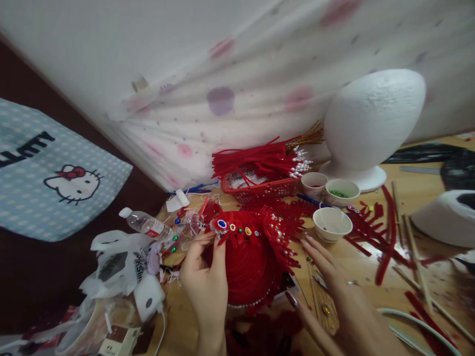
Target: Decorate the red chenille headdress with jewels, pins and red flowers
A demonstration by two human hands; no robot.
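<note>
Head cam: fuzzy red domed headpiece [252, 257] w/ pearl strings & oval gems sits mid wooden surface [371, 277], near its front edge. Left hand [206, 282] upright, fingers [208, 242] pinching its jewelled rim; right hand [334, 282] flat, fingers spread, just beside round white cup [332, 223].

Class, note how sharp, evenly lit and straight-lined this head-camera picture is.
Head view: soft overall, the right hand and lower edge blurred; the curtain bright, slightly washed; wide-angle bending tilts the wall; the red headdress by the left hand clearest.
</note>
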